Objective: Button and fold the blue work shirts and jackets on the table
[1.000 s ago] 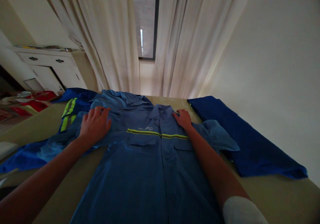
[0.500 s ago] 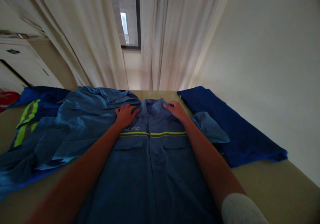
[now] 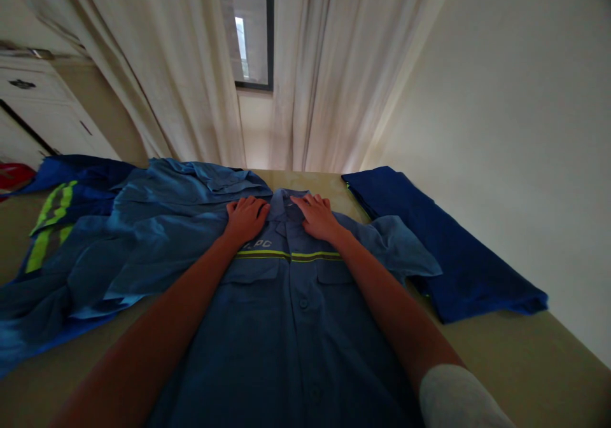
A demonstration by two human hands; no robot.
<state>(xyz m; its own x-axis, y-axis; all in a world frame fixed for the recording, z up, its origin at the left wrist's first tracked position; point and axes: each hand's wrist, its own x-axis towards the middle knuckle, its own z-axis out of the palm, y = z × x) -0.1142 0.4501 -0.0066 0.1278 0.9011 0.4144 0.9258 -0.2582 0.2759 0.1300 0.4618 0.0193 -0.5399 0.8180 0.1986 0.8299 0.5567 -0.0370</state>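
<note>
A blue-grey work shirt (image 3: 258, 326) lies front up and buttoned, its collar pointing away from me. A yellow-and-dark stripe runs across its chest above two flap pockets, with pale lettering above it on the left. My left hand (image 3: 248, 217) rests open on the left shoulder beside the collar, fingers slightly bent on the cloth. Over the right side of the collar lies my right hand (image 3: 319, 215), open, index finger stretched toward the neck opening. Neither hand shows cloth gripped in it.
Crumpled blue-grey garments (image 3: 157, 205) and a dark blue piece with yellow bands (image 3: 52, 218) lie at left. Folded dark blue cloth (image 3: 429, 243) lies at right, partly under the shirt's sleeve. Beyond the tan table (image 3: 515, 352) hang curtains (image 3: 191, 65); a cabinet (image 3: 67, 103) stands far left.
My right hand has moved left from the shirt's right shoulder onto the collar, uncovering more of the right sleeve. My left hand stays at the left shoulder, its fingers drawn closer together.
</note>
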